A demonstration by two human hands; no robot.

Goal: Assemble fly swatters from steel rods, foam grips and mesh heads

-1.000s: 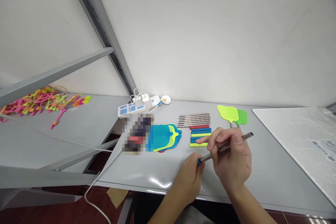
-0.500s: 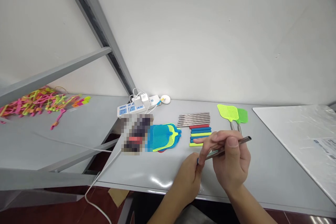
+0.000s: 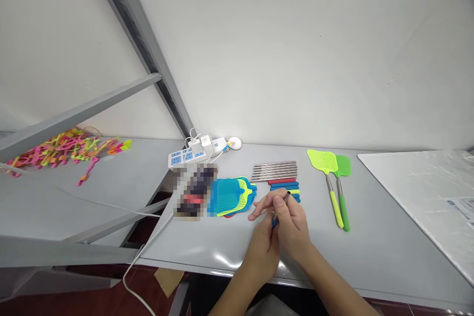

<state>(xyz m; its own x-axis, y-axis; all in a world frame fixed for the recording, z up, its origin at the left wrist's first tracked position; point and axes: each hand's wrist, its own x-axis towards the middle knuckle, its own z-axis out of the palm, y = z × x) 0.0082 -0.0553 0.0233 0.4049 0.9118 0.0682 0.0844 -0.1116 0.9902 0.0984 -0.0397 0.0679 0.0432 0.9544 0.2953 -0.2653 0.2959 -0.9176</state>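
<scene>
- I lean both forearms in over the grey worktop (image 3: 374, 261), wrists close and hands meeting near its front edge.
- My left hand (image 3: 262, 244) is curled, its fingers closed around one blue grip (image 3: 275, 221), of which only a short piece shows.
- My right hand (image 3: 294, 227) presses just above it, thumb and fingers wrapped on one metal tube (image 3: 288, 195); its dark open end pokes out beside my thumb, and one finger points away to the left.
- Two whole swatters lie to my right: one yellow-green (image 3: 323, 162), one green (image 3: 344, 166).
- One pile of swatter heads (image 3: 227, 196) sits left of my hands: several blue, one yellow-green, a red edge beneath; I cannot count the blue ones.
- About six metal rods (image 3: 274, 171) lie in a row beyond.
- Loose grips (image 3: 283, 181) beside them: one red, one yellow, at least two blue; my right hand hides part.
</scene>
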